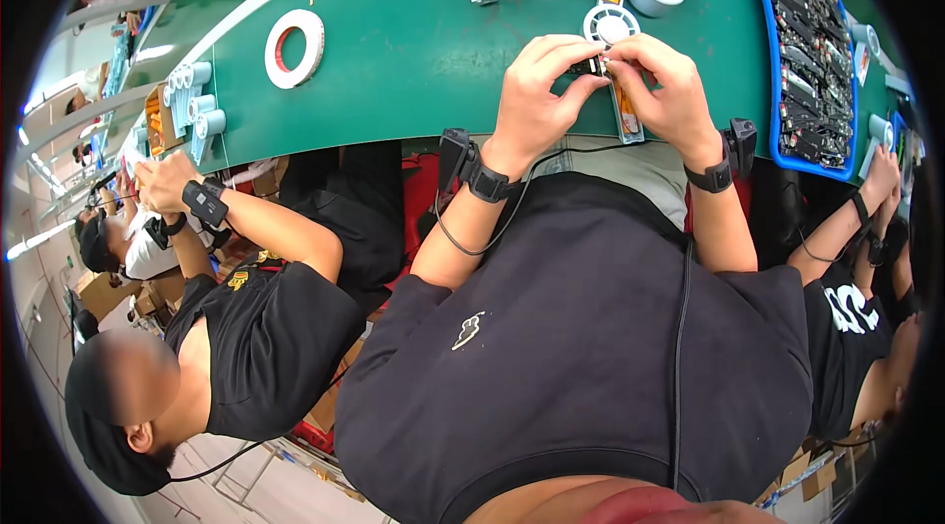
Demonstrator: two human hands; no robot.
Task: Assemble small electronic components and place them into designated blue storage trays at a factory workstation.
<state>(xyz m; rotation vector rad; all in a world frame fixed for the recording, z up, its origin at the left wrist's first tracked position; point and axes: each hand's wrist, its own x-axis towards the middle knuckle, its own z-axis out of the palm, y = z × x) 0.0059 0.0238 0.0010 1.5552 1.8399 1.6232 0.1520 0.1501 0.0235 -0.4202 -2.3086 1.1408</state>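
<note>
Over the green table [394, 81], a small black part [589, 66] sits between my left hand [539, 88] and right hand [664, 83]. Left thumb and fingers pinch one end, right thumb and fingertips the other.

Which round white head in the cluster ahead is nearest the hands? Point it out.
The lowest round white head in that cluster, just beyond the left hand and right hand; the others there sit higher in the picture.
</note>
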